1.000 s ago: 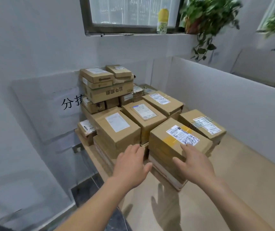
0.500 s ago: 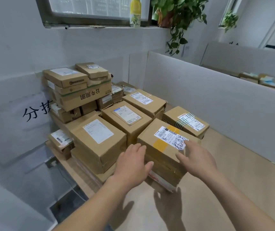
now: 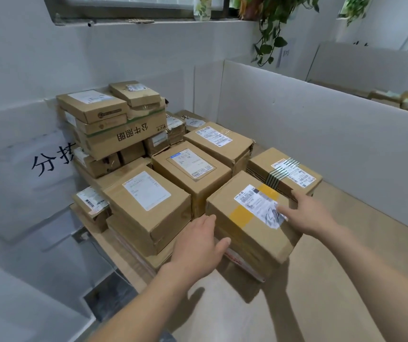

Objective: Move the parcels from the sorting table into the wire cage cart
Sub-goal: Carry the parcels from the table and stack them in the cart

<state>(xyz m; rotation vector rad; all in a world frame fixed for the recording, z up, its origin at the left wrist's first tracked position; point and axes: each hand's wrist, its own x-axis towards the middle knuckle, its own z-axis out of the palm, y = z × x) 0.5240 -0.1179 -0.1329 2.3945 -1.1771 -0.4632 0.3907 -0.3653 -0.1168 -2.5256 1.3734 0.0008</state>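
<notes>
While parcels crowd the counter (image 3: 346,255), both hands flank the nearest box (image 3: 252,230). Left hand (image 3: 198,245) and right hand (image 3: 309,213) press it, fingers straight

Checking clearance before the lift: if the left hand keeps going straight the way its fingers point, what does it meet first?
Probably the near-left side of the yellow-taped parcel; the left hand looks nearly against it, though depth is unclear.

Grey walls (image 3: 124,58) stood behind; a window (image 3: 136,1) sat above a sill holding a bottle (image 3: 201,8) and trailing plant (image 3: 272,25)
</notes>
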